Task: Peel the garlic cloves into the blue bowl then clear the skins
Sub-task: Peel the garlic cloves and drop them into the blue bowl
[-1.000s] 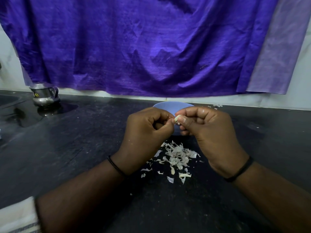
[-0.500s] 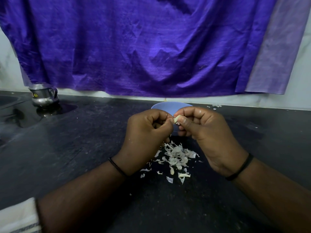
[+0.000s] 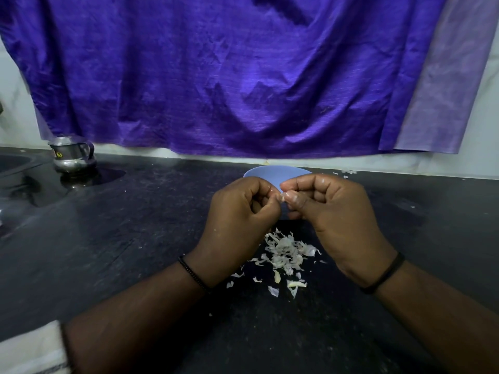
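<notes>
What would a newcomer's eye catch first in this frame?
The big purple cloth draped across the back wall dominates. At centre, the left hand and right hand pinch a garlic clove in front of the blue bowl, with a heap of garlic skins on the black counter.

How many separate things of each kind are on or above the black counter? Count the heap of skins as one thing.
Blue bowl: 1
Garlic clove, pinched between left hand and right hand: 1
Heap of skins: 1
Metal jug: 1
Hands: 2
Wristbands: 2
Total: 8
</notes>
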Demonstrator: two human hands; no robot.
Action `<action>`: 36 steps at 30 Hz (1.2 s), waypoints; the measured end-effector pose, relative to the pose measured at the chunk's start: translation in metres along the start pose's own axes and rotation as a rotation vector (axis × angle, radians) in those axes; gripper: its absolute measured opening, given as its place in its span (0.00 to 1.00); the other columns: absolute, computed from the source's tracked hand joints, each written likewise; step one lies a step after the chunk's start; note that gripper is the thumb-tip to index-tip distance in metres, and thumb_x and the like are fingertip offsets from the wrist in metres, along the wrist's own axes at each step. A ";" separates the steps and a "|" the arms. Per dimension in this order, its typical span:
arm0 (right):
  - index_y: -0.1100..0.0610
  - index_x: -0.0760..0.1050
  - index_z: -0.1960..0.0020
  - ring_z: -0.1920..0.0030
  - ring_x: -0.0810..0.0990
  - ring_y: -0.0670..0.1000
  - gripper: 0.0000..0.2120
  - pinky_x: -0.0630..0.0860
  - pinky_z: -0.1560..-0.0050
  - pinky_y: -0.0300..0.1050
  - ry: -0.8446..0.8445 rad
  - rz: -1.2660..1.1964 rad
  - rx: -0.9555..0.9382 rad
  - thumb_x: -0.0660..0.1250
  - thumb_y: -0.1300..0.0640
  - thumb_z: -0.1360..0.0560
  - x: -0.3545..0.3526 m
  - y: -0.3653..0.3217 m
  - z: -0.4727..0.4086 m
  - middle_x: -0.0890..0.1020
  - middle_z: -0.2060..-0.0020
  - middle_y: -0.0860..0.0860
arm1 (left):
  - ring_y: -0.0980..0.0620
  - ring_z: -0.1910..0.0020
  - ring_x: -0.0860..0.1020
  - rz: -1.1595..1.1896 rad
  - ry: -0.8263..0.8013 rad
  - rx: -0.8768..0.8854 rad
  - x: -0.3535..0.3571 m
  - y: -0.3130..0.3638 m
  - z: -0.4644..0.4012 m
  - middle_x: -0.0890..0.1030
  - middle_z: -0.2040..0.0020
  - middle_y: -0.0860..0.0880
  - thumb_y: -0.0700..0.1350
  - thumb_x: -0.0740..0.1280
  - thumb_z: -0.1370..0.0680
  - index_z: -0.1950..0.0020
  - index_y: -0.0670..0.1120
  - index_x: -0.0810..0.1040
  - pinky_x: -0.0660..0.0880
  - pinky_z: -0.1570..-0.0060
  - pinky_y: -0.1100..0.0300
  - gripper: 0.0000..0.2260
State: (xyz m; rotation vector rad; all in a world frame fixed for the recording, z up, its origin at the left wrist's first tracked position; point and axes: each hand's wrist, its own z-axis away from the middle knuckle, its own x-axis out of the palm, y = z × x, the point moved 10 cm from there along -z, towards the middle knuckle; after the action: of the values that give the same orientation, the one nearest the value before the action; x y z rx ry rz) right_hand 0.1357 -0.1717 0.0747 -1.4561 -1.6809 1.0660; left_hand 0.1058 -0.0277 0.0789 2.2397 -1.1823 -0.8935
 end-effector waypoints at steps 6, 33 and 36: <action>0.59 0.82 0.50 0.62 0.84 0.48 0.07 0.81 0.61 0.39 -0.032 0.035 0.035 0.70 0.68 0.25 0.001 0.005 -0.001 0.86 0.61 0.57 | 0.58 0.75 0.75 0.066 -0.025 -0.082 0.004 -0.009 0.000 0.78 0.73 0.55 0.39 0.68 0.23 0.59 0.47 0.79 0.72 0.72 0.63 0.06; 0.60 0.82 0.51 0.58 0.84 0.46 0.10 0.82 0.58 0.40 -0.018 -0.079 0.044 0.72 0.72 0.29 0.000 0.002 0.001 0.86 0.58 0.56 | 0.57 0.76 0.74 0.311 -0.051 -0.222 0.004 -0.013 0.002 0.78 0.73 0.51 0.40 0.68 0.21 0.54 0.43 0.81 0.73 0.77 0.61 0.03; 0.55 0.82 0.53 0.61 0.84 0.44 0.11 0.81 0.59 0.39 0.023 0.060 -0.009 0.74 0.70 0.29 -0.004 -0.001 0.000 0.86 0.61 0.53 | 0.53 0.75 0.75 0.354 -0.049 -0.252 0.006 -0.017 0.003 0.80 0.70 0.46 0.37 0.69 0.22 0.54 0.40 0.82 0.74 0.77 0.59 0.03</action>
State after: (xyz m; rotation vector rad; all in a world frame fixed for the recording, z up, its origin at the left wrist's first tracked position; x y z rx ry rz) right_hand 0.1355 -0.1753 0.0759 -1.5273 -1.6376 1.0714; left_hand 0.1156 -0.0240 0.0645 1.7496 -1.3511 -0.8982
